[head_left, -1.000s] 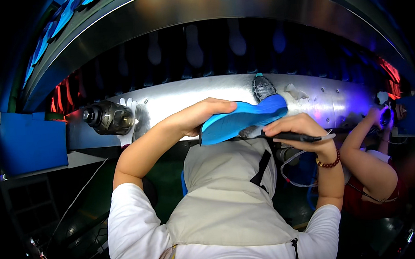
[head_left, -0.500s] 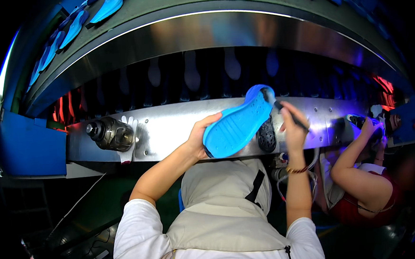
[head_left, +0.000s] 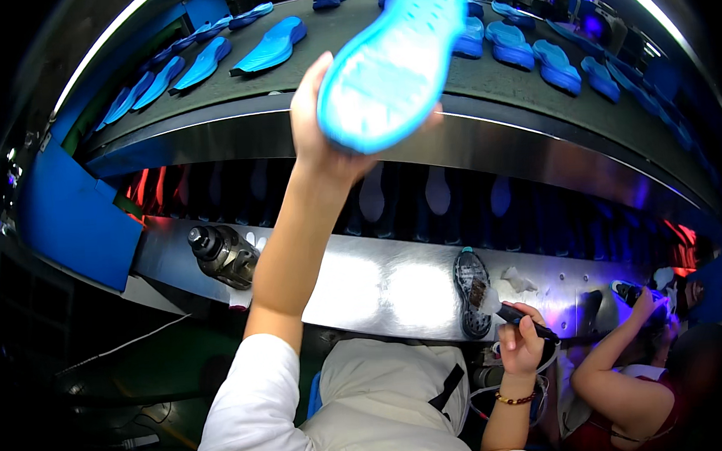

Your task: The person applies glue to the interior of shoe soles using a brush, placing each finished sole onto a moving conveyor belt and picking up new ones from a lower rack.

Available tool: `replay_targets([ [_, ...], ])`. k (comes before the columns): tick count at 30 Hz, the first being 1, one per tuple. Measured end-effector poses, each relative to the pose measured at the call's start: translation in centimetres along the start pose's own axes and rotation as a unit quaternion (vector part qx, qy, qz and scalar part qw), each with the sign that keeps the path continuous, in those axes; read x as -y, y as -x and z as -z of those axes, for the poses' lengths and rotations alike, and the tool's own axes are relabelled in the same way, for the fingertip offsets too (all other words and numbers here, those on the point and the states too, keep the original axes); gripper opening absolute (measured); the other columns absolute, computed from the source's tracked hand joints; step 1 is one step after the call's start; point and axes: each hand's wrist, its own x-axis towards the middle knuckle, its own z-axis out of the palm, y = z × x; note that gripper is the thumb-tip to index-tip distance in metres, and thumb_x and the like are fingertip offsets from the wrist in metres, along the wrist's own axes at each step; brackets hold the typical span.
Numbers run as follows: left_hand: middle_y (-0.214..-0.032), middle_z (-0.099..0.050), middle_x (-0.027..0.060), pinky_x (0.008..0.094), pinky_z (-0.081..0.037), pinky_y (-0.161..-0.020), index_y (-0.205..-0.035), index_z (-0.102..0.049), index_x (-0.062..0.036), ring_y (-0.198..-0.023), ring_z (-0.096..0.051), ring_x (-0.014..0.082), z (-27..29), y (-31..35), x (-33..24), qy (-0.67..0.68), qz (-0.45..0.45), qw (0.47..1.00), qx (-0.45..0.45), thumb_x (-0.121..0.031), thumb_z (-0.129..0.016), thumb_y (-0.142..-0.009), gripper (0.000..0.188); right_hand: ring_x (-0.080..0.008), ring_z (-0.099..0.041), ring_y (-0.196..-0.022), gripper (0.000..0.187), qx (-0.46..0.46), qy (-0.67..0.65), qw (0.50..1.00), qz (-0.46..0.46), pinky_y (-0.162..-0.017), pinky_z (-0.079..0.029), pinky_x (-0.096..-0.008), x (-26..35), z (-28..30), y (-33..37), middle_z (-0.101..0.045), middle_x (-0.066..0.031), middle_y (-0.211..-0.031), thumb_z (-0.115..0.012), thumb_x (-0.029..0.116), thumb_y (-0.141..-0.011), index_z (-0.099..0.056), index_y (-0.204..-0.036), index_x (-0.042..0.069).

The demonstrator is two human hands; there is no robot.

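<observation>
My left hand (head_left: 314, 133) is raised at the far end of my reach, gripping a bright blue shoe sole (head_left: 393, 70) by its side and underside. The sole is tilted, its hollow face toward me, over the front edge of the conveyor belt (head_left: 329, 37). Low on the right, my right hand (head_left: 521, 346) is closed around the black handle of a brush (head_left: 515, 314). The brush's pale bristles are at a black sole (head_left: 466, 270) lying lengthwise on the metal ledge; whether they touch it I cannot tell.
Several blue soles (head_left: 272, 47) lie on the belt. A dark, see-through bottle (head_left: 229, 254) stands left on the metal ledge (head_left: 352, 288). Crumpled white material (head_left: 519, 279) lies right of the black sole. A co-worker's arm (head_left: 612, 346) reaches in at the right.
My left hand has lifted the blue sole up and away to the belt. My right hand has brought the brush down from the blue sole to the black one. The view has tilted up.
</observation>
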Motion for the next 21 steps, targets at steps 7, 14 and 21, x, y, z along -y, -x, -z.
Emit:
replay_targets([
  [7,-0.138,-0.028,0.0205,0.0433,-0.025,-0.104,-0.136,-0.024,-0.0039,-0.127,-0.029,0.0305,1.1,-9.5,4.3,0.017,0.014,0.971,-0.238,-0.040,-0.039,-0.085,0.064,-0.0078,-0.038,-0.054,0.040,-0.078,-0.002,0.997,0.016,-0.048,-0.032,-0.0203,-2.2,0.9,0.1,-0.051,-0.0045,-0.079,-0.061,0.023,-0.084,-0.050,-0.112,-0.003],
  [14,-0.129,-0.041,0.0181,0.0408,-0.029,-0.101,-0.128,-0.040,-0.0045,-0.121,-0.036,0.0338,3.9,-18.3,7.1,-0.811,-0.142,0.557,-0.111,-0.037,-0.058,-0.074,0.065,-0.0052,-0.025,-0.034,0.047,-0.098,0.049,0.994,-0.004,-0.033,-0.024,-0.0197,-1.7,2.8,1.6,-0.029,0.0037,-0.046,-0.046,0.035,-0.089,-0.040,-0.123,0.002],
  [21,-0.094,-0.063,0.0106,0.0384,-0.039,-0.083,-0.089,-0.064,-0.0032,-0.101,-0.051,0.0268,1.9,-15.5,6.1,-0.955,-0.119,0.271,0.007,-0.037,-0.065,-0.072,0.038,-0.0039,-0.023,-0.034,0.036,-0.053,0.036,0.998,0.017,-0.035,-0.022,-0.0192,-1.4,3.9,1.8,-0.026,0.0055,-0.042,-0.042,0.028,-0.093,-0.048,-0.111,-0.004],
])
